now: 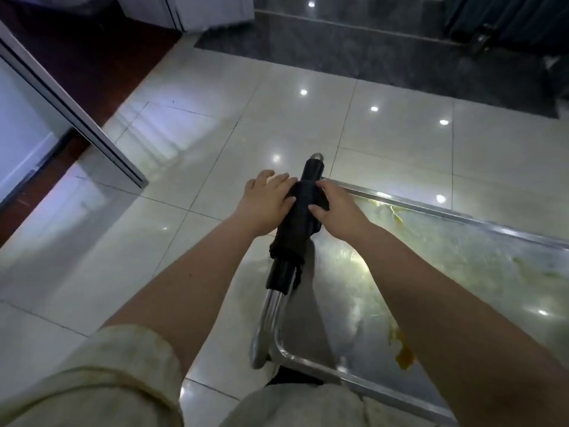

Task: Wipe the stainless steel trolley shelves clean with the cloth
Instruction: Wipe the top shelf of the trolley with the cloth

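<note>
**A:** How far along is the wiping?

**B:** Barely begun, I'd judge. The flat stainless steel trolley shelf (446,257) carries pale yellowish streaks (394,214) across it. There is also an orange-yellow blob (404,356) close to its near rim.

**A:** And the cloth?

**B:** The soft black cloth (295,232) isn't on the shelf. It's draped over the black padded trolley handle (279,277) at the shelf's end.

**A:** The hands?

**B:** The left hand (264,204) rests on the cloth with its fingers fairly straight. The right hand (337,211) curls round the cloth, thumb on top.

**A:** What's left?

**B:** The whole visible shelf, it seems. Any lower shelves are out of sight.
</note>
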Demonstrator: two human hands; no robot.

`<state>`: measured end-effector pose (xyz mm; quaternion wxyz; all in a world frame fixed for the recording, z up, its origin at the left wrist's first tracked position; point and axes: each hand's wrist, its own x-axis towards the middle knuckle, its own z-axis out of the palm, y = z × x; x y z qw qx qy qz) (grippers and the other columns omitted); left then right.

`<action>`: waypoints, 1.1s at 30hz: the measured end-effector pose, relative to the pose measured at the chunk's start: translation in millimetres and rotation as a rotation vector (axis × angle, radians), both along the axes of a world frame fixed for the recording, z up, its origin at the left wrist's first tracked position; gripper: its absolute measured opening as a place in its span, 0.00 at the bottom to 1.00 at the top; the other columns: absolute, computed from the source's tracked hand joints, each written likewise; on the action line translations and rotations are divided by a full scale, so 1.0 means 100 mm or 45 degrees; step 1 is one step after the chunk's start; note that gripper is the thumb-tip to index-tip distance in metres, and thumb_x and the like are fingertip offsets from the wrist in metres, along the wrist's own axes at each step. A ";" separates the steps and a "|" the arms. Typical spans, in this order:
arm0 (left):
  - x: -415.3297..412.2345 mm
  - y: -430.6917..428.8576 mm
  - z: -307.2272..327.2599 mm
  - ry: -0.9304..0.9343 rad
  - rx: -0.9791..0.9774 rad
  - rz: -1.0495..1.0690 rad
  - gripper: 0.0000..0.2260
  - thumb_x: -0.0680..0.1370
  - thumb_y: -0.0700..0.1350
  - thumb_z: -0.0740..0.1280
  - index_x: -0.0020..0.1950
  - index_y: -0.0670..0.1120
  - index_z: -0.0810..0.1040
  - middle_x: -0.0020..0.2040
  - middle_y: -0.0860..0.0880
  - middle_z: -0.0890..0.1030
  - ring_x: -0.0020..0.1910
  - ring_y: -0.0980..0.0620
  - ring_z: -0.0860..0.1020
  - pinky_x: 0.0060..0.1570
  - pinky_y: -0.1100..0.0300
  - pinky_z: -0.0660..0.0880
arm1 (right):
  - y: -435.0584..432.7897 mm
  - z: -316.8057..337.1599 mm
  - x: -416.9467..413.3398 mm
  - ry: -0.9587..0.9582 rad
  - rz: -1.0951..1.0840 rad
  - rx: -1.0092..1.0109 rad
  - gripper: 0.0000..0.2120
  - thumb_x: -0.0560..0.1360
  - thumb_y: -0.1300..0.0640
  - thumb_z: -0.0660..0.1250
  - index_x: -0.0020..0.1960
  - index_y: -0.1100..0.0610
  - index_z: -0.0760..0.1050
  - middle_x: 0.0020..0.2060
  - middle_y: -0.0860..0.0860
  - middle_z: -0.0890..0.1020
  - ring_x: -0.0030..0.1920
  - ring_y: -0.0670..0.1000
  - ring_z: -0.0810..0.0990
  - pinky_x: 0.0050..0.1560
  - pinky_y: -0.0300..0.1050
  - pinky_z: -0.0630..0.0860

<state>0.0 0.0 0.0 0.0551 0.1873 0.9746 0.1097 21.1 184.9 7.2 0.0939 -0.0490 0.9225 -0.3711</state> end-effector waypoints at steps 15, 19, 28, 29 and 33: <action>-0.35 -0.03 0.06 -0.365 0.414 0.068 0.17 0.77 0.51 0.69 0.62 0.50 0.70 0.54 0.48 0.78 0.53 0.45 0.75 0.57 0.48 0.72 | 0.01 -0.06 -0.24 -0.244 -0.272 -0.109 0.19 0.70 0.53 0.76 0.56 0.53 0.73 0.48 0.48 0.77 0.50 0.50 0.76 0.49 0.46 0.74; -0.30 -0.03 0.19 -0.057 0.051 -0.018 0.16 0.78 0.58 0.66 0.61 0.51 0.77 0.53 0.49 0.78 0.59 0.45 0.71 0.57 0.50 0.64 | -0.03 0.11 -0.20 -0.018 -0.120 0.281 0.10 0.71 0.47 0.74 0.45 0.47 0.73 0.42 0.47 0.76 0.50 0.54 0.74 0.50 0.52 0.74; 0.28 0.22 0.74 0.444 -0.025 -0.050 0.12 0.80 0.54 0.64 0.55 0.47 0.78 0.49 0.49 0.80 0.60 0.47 0.74 0.73 0.43 0.48 | 0.31 0.66 0.22 0.432 -0.005 0.213 0.08 0.71 0.57 0.73 0.47 0.59 0.78 0.45 0.54 0.78 0.50 0.58 0.75 0.50 0.52 0.71; 0.36 0.30 0.83 0.516 -0.041 -0.065 0.12 0.80 0.54 0.65 0.55 0.47 0.79 0.48 0.48 0.81 0.58 0.45 0.75 0.73 0.42 0.51 | 0.39 0.73 0.28 0.447 0.009 0.208 0.06 0.72 0.59 0.72 0.47 0.59 0.77 0.43 0.53 0.77 0.49 0.58 0.75 0.49 0.51 0.71; 0.70 0.74 1.12 0.737 -0.040 -0.135 0.11 0.79 0.52 0.66 0.53 0.45 0.81 0.46 0.45 0.81 0.49 0.41 0.78 0.67 0.41 0.61 | 0.85 0.99 0.59 0.592 0.047 0.238 0.05 0.74 0.64 0.66 0.50 0.60 0.75 0.44 0.54 0.75 0.48 0.56 0.72 0.46 0.48 0.67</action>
